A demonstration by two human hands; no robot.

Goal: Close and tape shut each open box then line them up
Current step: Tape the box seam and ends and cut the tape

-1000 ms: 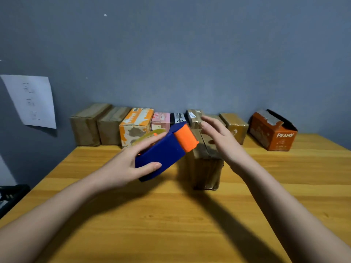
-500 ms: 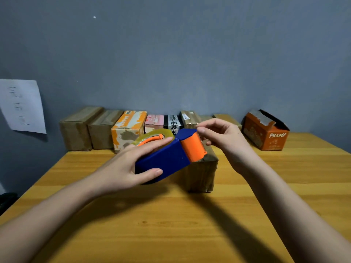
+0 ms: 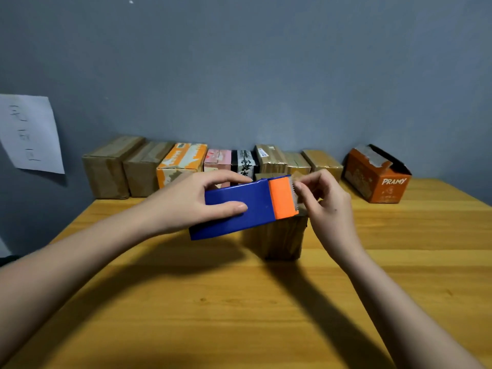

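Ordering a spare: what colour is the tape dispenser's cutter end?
Orange, on a blue tape dispenser; head view.

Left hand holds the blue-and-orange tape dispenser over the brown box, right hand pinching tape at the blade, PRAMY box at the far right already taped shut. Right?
Not quite. In the head view the PRAMY box is open, its top flap up. The rest holds: left hand grips the tape dispenser over the brown box, right hand pinching tape at the blade.

"PRAMY" in white on your orange box (image 3: 376,179), handwriting on the wall paper (image 3: 29,133) too faint to read
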